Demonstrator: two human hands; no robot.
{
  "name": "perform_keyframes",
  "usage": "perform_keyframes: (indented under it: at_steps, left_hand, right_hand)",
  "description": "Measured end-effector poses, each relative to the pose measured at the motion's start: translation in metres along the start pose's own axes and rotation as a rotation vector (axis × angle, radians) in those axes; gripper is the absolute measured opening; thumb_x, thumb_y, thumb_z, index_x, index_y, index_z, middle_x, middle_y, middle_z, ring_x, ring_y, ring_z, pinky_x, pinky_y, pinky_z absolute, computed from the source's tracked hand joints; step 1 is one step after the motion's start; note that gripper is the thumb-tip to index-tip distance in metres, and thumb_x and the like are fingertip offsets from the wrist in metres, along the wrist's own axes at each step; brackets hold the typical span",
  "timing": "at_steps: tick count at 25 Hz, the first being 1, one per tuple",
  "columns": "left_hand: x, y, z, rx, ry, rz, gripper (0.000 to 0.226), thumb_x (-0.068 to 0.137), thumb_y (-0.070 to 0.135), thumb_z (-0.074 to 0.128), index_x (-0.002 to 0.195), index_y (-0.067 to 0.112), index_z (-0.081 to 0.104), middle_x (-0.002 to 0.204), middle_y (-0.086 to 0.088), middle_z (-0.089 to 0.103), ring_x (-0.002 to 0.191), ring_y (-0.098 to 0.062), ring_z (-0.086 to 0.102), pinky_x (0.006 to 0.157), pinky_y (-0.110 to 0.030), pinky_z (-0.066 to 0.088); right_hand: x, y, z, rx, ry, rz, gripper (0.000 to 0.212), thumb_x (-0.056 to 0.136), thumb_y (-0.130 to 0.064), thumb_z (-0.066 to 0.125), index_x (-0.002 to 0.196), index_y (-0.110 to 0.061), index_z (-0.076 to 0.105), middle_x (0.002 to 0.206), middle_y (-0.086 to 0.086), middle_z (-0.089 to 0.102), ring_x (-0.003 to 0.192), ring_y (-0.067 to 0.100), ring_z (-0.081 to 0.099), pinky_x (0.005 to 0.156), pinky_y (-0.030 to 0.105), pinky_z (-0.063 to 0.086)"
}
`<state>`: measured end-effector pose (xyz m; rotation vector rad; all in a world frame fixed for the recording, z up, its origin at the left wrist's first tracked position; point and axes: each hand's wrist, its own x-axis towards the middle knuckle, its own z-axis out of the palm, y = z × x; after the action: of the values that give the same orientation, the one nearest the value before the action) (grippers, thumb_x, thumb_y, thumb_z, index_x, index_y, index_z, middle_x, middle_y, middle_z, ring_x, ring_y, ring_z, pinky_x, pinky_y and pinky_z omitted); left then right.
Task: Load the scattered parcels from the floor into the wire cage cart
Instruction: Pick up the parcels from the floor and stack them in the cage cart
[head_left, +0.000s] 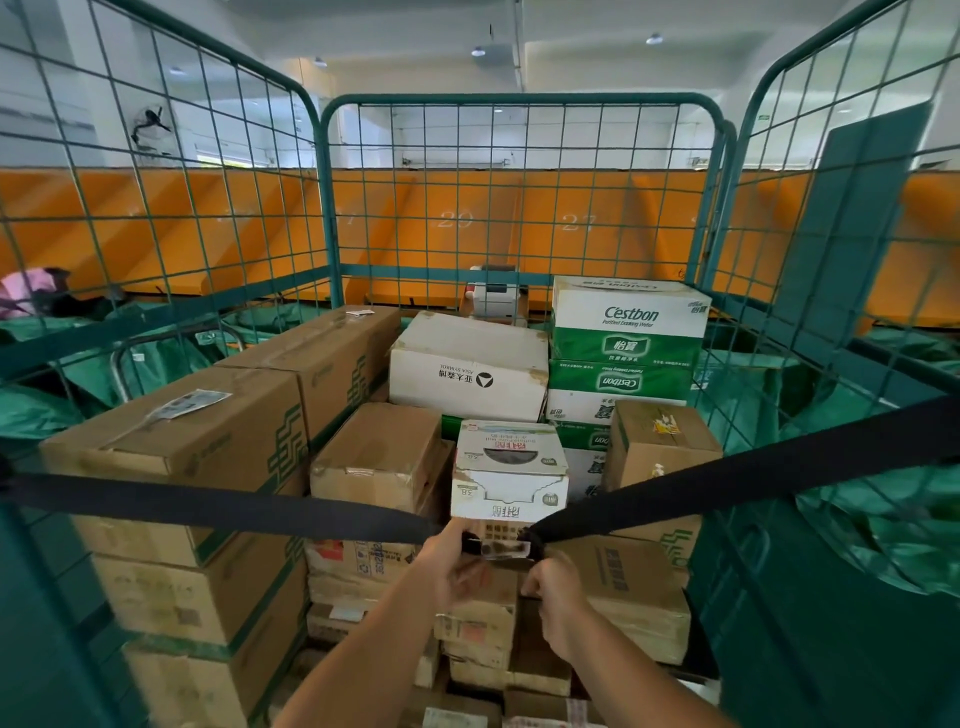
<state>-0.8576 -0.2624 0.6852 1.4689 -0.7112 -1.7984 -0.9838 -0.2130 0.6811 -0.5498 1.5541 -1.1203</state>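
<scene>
The green wire cage cart (326, 171) stands in front of me, stacked with several parcels: brown cartons (171, 431) on the left, a white carton (467, 374) at the back, green and white Cestbon water cases (628, 332) at the back right, a small white box (509, 467) in the middle. A black strap (218, 504) stretches across the cart's open front to a metal buckle (504, 548). My left hand (452, 561) grips the strap at the buckle. My right hand (558, 597) pinches the loose strap end hanging just below the buckle.
Green sacks (883, 519) lie outside the cage on both sides. An orange partition wall (457, 218) with numbers runs behind the cart. A dark green panel (852, 218) leans at the right. A wall fan (150, 124) hangs at the upper left.
</scene>
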Motion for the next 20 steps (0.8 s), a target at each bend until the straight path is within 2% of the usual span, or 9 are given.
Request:
perform_keyframes:
  at_steps: [1, 2, 4, 7, 9, 12, 15, 17, 20]
  left_hand:
    - [-0.002, 0.000, -0.003, 0.024, 0.002, -0.010, 0.015, 0.091, 0.024, 0.054, 0.096, 0.010, 0.060, 0.096, -0.007, 0.069, 0.083, -0.018, 0.062, 0.070, -0.037, 0.049]
    - [-0.002, -0.001, -0.006, 0.039, 0.003, -0.020, 0.015, 0.092, 0.023, 0.055, 0.096, 0.010, 0.061, 0.100, -0.006, 0.070, 0.086, -0.018, 0.062, 0.073, -0.038, 0.047]
    - [-0.003, -0.005, -0.013, 0.101, 0.023, -0.048, 0.023, 0.093, 0.027, 0.056, 0.105, 0.009, 0.065, 0.102, -0.002, 0.071, 0.088, -0.016, 0.061, 0.085, -0.040, 0.042]
    - [-0.012, -0.013, -0.019, 0.206, 0.029, -0.077, 0.032, 0.094, 0.036, 0.057, 0.099, 0.006, 0.068, 0.085, -0.002, 0.067, 0.076, -0.015, 0.057, 0.096, -0.039, 0.038]
    - [-0.023, -0.013, -0.018, 0.271, 0.083, -0.051, 0.034, 0.093, 0.039, 0.058, 0.093, 0.007, 0.066, 0.086, -0.003, 0.066, 0.075, -0.016, 0.058, 0.093, -0.039, 0.040]
    - [-0.034, -0.011, -0.015, 0.462, 0.156, -0.015, 0.047, 0.095, 0.052, 0.050, 0.105, 0.008, 0.064, 0.092, -0.002, 0.066, 0.076, -0.016, 0.058, 0.086, -0.038, 0.047]
    - [-0.049, -0.010, -0.013, 0.635, 0.197, -0.029, 0.062, 0.096, 0.059, 0.038, 0.119, 0.006, 0.058, 0.099, -0.004, 0.064, 0.073, -0.014, 0.057, 0.058, -0.029, 0.043]
    - [-0.059, -0.008, -0.014, 0.718, 0.184, -0.068, 0.068, 0.097, 0.062, 0.030, 0.122, 0.005, 0.057, 0.098, -0.005, 0.062, 0.076, -0.015, 0.057, 0.057, -0.029, 0.040]
    - [-0.067, -0.005, -0.019, 0.819, 0.147, -0.138, 0.071, 0.098, 0.062, 0.022, 0.114, 0.004, 0.059, 0.097, -0.007, 0.062, 0.090, -0.019, 0.058, 0.063, -0.029, 0.044]
  right_hand:
    - [0.000, 0.002, 0.000, -0.005, 0.028, 0.002, 0.031, 0.087, 0.014, 0.037, 0.107, -0.002, 0.054, 0.127, 0.029, 0.038, 0.103, 0.035, 0.049, 0.090, 0.040, 0.042]
    - [0.002, 0.006, -0.001, -0.021, 0.054, 0.012, 0.026, 0.092, 0.009, 0.036, 0.107, -0.002, 0.054, 0.097, 0.018, 0.054, 0.094, 0.031, 0.051, 0.096, 0.044, 0.042]
    - [0.005, 0.013, -0.002, -0.021, 0.100, 0.081, 0.020, 0.099, 0.000, 0.034, 0.101, -0.002, 0.054, 0.080, 0.009, 0.047, 0.073, 0.019, 0.043, 0.100, 0.044, 0.044]
    - [0.005, 0.019, -0.008, -0.069, 0.123, 0.103, 0.024, 0.097, -0.004, 0.039, 0.113, -0.001, 0.057, 0.079, 0.009, 0.053, 0.071, 0.018, 0.047, 0.065, 0.034, 0.042]
    - [0.004, 0.021, -0.009, -0.090, 0.123, 0.113, 0.027, 0.096, -0.004, 0.041, 0.118, -0.001, 0.057, 0.080, 0.010, 0.053, 0.073, 0.019, 0.048, 0.060, 0.030, 0.034]
    - [-0.005, 0.020, -0.006, -0.152, 0.098, 0.097, 0.033, 0.096, -0.006, 0.041, 0.126, -0.004, 0.055, 0.084, 0.009, 0.059, 0.071, 0.018, 0.049, 0.054, 0.027, 0.035]
    - [-0.015, 0.014, -0.007, -0.225, 0.052, 0.106, 0.036, 0.096, -0.008, 0.041, 0.130, -0.006, 0.052, 0.085, 0.010, 0.061, 0.068, 0.017, 0.051, 0.054, 0.026, 0.038]
    - [-0.027, 0.006, -0.010, -0.260, -0.014, 0.126, 0.029, 0.094, -0.010, 0.048, 0.121, -0.004, 0.055, 0.085, 0.009, 0.058, 0.072, 0.018, 0.054, 0.063, 0.027, 0.043]
    - [-0.047, -0.004, -0.012, -0.334, -0.106, 0.121, 0.030, 0.094, -0.037, 0.053, 0.108, -0.011, 0.059, 0.101, 0.008, 0.064, 0.083, 0.018, 0.061, 0.064, 0.025, 0.049]
